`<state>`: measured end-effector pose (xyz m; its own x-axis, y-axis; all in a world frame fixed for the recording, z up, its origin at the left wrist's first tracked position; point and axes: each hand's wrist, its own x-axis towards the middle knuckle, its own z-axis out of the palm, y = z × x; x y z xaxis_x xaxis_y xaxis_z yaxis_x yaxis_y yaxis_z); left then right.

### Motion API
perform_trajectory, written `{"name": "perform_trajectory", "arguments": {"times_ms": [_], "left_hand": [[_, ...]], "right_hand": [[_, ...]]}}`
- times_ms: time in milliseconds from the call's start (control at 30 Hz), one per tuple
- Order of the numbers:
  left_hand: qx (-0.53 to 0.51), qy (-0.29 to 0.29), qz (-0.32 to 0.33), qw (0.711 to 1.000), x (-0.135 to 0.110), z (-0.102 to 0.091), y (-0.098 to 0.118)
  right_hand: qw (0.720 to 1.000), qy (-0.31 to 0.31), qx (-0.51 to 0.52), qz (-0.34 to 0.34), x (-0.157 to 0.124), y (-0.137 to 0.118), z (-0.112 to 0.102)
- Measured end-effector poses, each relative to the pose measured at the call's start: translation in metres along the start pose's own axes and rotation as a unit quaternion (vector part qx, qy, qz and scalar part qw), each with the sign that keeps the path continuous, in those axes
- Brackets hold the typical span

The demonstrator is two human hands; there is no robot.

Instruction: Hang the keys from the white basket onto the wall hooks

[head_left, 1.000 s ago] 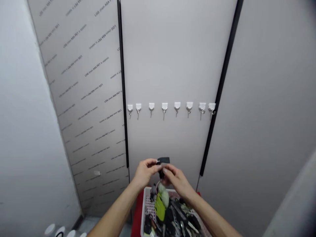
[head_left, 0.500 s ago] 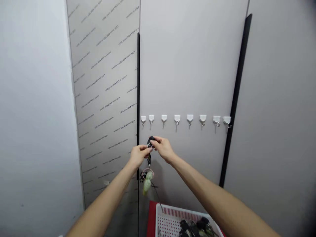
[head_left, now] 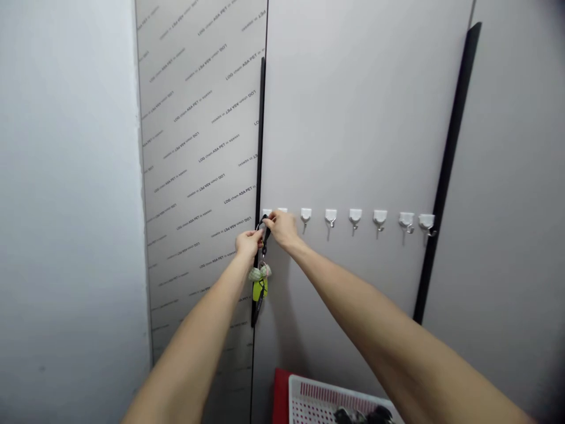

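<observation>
A keychain [head_left: 260, 277] with a black fob, a pale fluffy charm and a yellow-green tag hangs between my hands against the grey wall panel. My left hand [head_left: 248, 242] pinches its upper part from the left. My right hand [head_left: 281, 228] is closed on the black top of it, right at the leftmost white hook [head_left: 266, 213] in a row of several wall hooks. Whether the ring sits on that hook is hidden by my fingers.
The other white hooks [head_left: 355, 215] run rightward and are bare. Black vertical strips [head_left: 445, 171] divide the panels. A white perforated basket [head_left: 318, 400] holding dark items rests on something red at the bottom edge.
Both hands lifted the keychain from above the basket up to the leftmost hook. The view tilted up, so most of the basket dropped out of sight.
</observation>
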<state>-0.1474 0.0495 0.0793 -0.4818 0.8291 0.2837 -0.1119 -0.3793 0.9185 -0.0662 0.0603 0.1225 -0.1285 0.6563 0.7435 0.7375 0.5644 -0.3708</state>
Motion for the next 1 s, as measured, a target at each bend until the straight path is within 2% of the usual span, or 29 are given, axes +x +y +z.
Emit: {"name": "perform_trajectory", "arguments": {"times_ms": [133,233,333,400,467,567,633,667,767,833,900,933,1000], "left_hand": [[0.041,0.000,-0.003,0.999,0.008,0.003,-0.018],[0.070,-0.002,0.002,0.998,0.009,0.003,-0.026],[0.088,0.006,0.016,0.996,-0.001,-0.004,-0.030],[0.111,0.016,0.050,0.992,-0.017,-0.012,-0.037],[0.144,-0.006,0.080,0.986,-0.042,-0.021,-0.053],[0.203,-0.125,0.056,0.969,-0.093,-0.033,-0.091],[0.261,-0.228,0.028,0.937,-0.130,-0.036,-0.117],[0.297,-0.280,0.021,0.913,-0.148,-0.036,-0.128],[0.420,-0.410,0.040,0.809,-0.189,-0.029,-0.153],[0.506,-0.461,0.068,0.725,-0.204,-0.022,-0.162],[0.567,-0.485,0.092,0.659,-0.212,-0.015,-0.166],[0.584,-0.490,0.102,0.640,-0.214,-0.013,-0.168],[0.597,-0.485,0.114,0.628,-0.216,-0.010,-0.170]], "right_hand": [[0.994,-0.040,-0.102,-0.013,-0.004,0.003,0.010],[0.992,-0.060,-0.111,-0.020,-0.011,0.007,0.015],[0.993,-0.076,-0.086,-0.031,-0.027,0.016,0.013],[0.992,-0.096,-0.063,-0.049,-0.049,0.029,0.009],[0.988,-0.134,-0.042,-0.066,-0.081,0.049,0.006],[0.970,-0.236,-0.035,-0.046,-0.149,0.091,0.001],[0.948,-0.313,-0.055,0.000,-0.200,0.119,-0.003],[0.934,-0.349,-0.067,0.024,-0.224,0.131,-0.006],[0.902,-0.419,-0.086,0.054,-0.278,0.156,-0.015],[0.896,-0.435,-0.086,0.029,-0.295,0.163,-0.022],[0.892,-0.443,-0.094,0.000,-0.301,0.165,-0.028],[0.889,-0.446,-0.103,-0.007,-0.301,0.165,-0.031],[0.885,-0.451,-0.118,-0.003,-0.299,0.165,-0.035]]}}
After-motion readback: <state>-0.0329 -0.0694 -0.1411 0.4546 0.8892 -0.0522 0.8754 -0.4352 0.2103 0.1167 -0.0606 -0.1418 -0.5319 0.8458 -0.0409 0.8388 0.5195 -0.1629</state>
